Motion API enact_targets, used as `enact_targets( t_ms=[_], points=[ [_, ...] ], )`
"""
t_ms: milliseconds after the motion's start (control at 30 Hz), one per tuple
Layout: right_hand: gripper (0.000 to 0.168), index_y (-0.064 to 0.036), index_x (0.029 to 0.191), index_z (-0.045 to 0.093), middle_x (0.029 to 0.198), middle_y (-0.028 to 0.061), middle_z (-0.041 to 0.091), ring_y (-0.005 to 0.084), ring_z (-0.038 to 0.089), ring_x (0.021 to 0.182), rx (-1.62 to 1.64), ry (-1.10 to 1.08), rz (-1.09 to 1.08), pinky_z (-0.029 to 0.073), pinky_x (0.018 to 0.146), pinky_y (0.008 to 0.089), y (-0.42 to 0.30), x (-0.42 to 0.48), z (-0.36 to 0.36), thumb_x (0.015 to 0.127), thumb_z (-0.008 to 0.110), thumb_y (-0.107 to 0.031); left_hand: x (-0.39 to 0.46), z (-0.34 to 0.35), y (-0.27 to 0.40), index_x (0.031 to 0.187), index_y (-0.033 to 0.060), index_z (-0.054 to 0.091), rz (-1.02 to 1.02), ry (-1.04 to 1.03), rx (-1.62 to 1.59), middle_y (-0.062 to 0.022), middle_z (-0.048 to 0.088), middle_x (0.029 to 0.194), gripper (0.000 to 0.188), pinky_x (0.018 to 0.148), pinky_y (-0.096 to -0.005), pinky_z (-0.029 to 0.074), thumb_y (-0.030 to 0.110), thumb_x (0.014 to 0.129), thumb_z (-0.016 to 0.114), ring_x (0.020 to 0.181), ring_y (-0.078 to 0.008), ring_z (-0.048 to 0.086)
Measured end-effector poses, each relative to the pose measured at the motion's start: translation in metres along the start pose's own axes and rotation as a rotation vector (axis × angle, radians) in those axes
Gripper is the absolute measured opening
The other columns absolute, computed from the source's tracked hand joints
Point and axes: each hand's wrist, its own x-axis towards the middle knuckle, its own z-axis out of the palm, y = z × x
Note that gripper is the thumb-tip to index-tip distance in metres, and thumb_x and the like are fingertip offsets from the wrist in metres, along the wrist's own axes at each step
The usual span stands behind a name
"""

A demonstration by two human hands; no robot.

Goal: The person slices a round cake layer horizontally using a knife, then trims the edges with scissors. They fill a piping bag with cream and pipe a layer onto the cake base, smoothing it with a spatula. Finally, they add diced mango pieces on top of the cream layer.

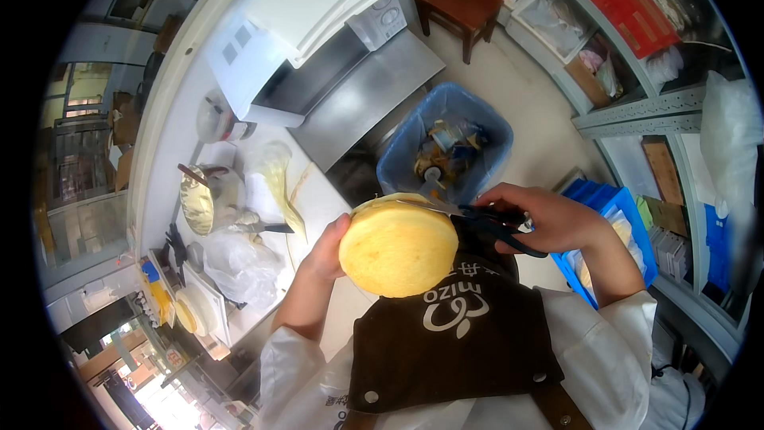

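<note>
A round, pale-yellow sponge cake layer [397, 249] is held up at its left edge by my left hand [327, 246], thumb along the side. My right hand [549, 221] grips black-handled scissors [498, 228], and their metal blades lie along the cake's far upper edge. The underside of the cake and most of my left fingers are hidden. Below the far edge of the cake stands a waste bin with a blue liner [394, 161], holding mixed refuse.
To the left, a white worktop [325, 197] carries a metal bowl [197, 200], a clear plastic bag [245, 266] and a piping bag [280, 185]. A brown stool [456, 0] stands beyond the bin. At right are a blue crate [641, 239] and metal shelving [644, 110].
</note>
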Motion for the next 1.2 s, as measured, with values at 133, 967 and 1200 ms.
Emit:
enact_targets(
  t_ms=[133, 967, 1200],
  points=[
    [0.055, -0.007, 0.131, 0.054, 0.095, 0.01, 0.069, 0.0199, 0.065, 0.088, -0.029, -0.067, 0.068, 0.05, 0.076, 0.0331, -0.006, -0.003, -0.01, 0.083, 0.08, -0.018, 0.0, -0.004, 0.004, 0.148, -0.0018, 0.039, -0.061, -0.036, -0.019, -0.0206, 0.047, 0.149, 0.083, 0.11, -0.0465, 0.042, 0.064, 0.097, 0.04, 0.134, -0.0342, 0.05],
    [0.063, -0.007, 0.141, 0.044, 0.114, 0.0095, 0.063, 0.0167, 0.06, 0.102, 0.228, 0.125, -0.004, 0.046, 0.092, 0.0303, 0.03, 0.011, 0.027, 0.087, 0.077, -0.016, 0.006, -0.013, -0.009, 0.146, 0.0055, 0.045, 0.269, 0.039, -0.516, -0.0199, 0.05, 0.146, 0.073, 0.106, -0.0548, 0.044, 0.06, 0.098, 0.036, 0.129, -0.0408, 0.052],
    [0.063, -0.004, 0.14, 0.044, 0.102, 0.0052, 0.06, 0.0125, 0.059, 0.094, 0.315, 0.04, 0.095, 0.048, 0.084, 0.028, -0.001, 0.015, 0.041, 0.086, 0.076, -0.012, -0.004, -0.019, -0.016, 0.147, 0.0059, 0.043, 0.274, 0.095, -0.463, -0.0191, 0.048, 0.147, 0.075, 0.107, -0.0548, 0.043, 0.061, 0.097, 0.036, 0.13, -0.0406, 0.051]
  ],
)
